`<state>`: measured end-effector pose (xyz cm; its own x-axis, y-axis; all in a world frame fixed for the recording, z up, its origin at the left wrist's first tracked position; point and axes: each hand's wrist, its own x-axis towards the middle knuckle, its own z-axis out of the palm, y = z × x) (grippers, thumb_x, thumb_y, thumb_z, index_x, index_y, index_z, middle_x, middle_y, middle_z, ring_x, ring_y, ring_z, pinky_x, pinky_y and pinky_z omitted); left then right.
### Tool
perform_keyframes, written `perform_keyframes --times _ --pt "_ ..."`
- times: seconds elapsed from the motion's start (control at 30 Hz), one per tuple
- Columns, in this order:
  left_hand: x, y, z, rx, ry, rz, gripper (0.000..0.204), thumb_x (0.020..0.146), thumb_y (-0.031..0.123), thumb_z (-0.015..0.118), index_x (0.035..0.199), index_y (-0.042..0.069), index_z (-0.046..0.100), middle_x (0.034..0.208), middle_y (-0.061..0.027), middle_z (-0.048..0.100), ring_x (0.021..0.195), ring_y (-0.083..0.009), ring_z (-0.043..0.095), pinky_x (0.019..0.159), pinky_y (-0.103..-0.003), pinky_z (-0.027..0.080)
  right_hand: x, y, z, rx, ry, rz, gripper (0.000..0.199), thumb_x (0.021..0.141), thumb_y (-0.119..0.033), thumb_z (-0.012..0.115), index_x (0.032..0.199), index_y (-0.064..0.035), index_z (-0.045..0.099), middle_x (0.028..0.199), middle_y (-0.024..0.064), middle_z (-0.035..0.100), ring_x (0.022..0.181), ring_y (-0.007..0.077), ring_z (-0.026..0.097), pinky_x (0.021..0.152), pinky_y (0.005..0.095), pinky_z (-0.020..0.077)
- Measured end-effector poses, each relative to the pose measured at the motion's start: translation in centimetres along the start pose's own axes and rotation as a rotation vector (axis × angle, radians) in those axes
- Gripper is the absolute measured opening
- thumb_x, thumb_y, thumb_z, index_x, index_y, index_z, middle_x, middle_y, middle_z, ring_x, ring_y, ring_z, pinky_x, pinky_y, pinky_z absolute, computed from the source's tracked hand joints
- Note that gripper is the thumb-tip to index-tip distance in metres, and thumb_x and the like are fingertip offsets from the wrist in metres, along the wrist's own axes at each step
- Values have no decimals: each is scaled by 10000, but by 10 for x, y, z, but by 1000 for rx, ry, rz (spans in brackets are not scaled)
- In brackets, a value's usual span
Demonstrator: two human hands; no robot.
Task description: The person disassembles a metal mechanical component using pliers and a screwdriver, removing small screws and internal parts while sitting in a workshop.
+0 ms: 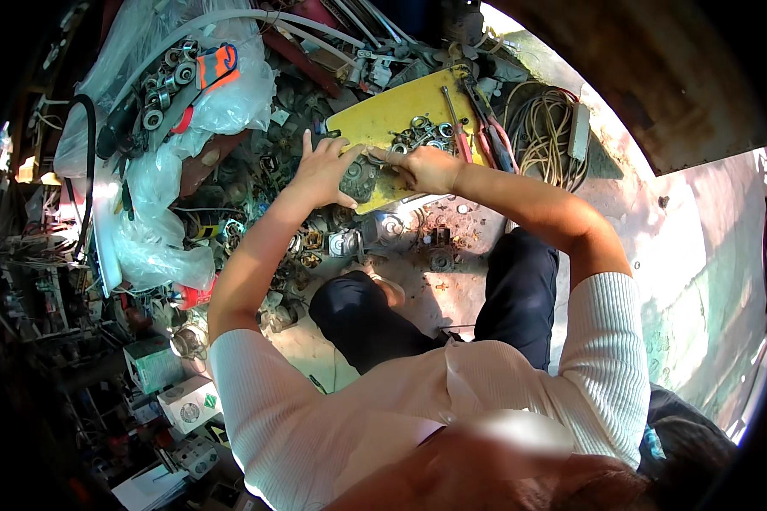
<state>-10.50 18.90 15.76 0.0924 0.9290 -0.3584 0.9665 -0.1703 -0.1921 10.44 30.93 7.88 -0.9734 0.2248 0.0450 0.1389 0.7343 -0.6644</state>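
Note:
On the near part of a yellow board (371, 121) sits a greyish, worn metal part (358, 180) with a round middle. My left hand (320, 174) holds it from the left, with its thumb at the near edge and fingers at the far edge. From the other side my right hand (430, 169) reaches in. Its index finger stretches to the part's far edge and the other fingers are curled; anything inside them is hidden. Beyond the right hand lie several metal rings (422, 129), apparently bearings, and a red-handled tool (464, 141).
Pliers with red handles (493, 140) rest on the board's right side, near coiled cable (544, 132). Clear plastic bags (158, 175) and piled metal parts fill the left. A small square dark part (441, 237) and scattered debris lie on the floor between my legs.

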Motion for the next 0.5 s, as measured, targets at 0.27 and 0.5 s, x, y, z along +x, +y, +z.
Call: perform_keyframes --times 0.27,0.5 --pt "-18 67 35 -161 348 -638 1032 565 561 835 1353 9 462 1154 -174 572 1124 -350 560 1110 -608 216 -3 -33 35 116 239 233 659 886 -188 565 1498 -152 324 781 243 664 700 415 653 692 497 522" --pt "-20 49 51 -308 566 -500 894 553 404 870 1307 82 515 1152 -167 569 1135 -350 524 1144 -595 177 -12 -28 45 84 289 172 697 876 -193 592 1509 -221 301 732 219 655 653 397 648 622 511 511"
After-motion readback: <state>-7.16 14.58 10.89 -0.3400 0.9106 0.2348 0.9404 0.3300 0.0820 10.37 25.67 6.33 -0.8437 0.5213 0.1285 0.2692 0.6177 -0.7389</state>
